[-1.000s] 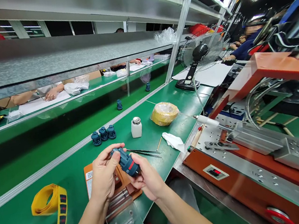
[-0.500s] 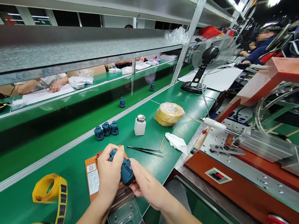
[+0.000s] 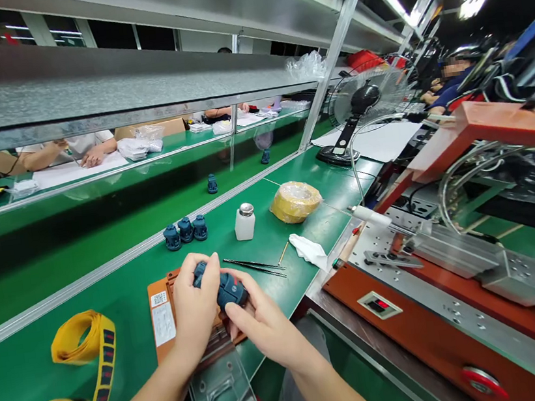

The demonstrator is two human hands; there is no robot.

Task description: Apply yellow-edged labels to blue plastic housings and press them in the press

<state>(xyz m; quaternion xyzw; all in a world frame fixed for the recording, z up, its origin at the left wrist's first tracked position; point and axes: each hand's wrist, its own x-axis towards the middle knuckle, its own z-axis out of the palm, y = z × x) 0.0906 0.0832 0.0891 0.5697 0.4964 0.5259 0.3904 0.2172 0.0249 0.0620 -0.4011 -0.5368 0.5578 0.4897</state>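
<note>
Nearest, a clear bracket [image 3: 221, 391] overhangs the tabletop's [image 3: 125, 285] near edge, with a yellow tape roll [image 3: 81, 376] toward the near left corner; just beyond the bracket both hands close together on a blue part [image 3: 230, 289], the left hand [image 3: 196, 312] wrapped over its top, the right hand [image 3: 258, 320] pinching its right end from below; the part is held just above an orange jig [image 3: 163, 313] that lies at the near edge. Past the hands lie tweezers [image 3: 255, 266] and, near the right edge, a white cloth [image 3: 308, 251]; farther on stand a white bottle [image 3: 244, 222], a row of three parts [image 3: 185, 230] along the far rail, and a wrapped yellow reel [image 3: 295, 201]; a fan [image 3: 362, 99] stands at the far right corner; across the belt [image 3: 80, 241], another person's hands [image 3: 92, 159] rest on paper.
</note>
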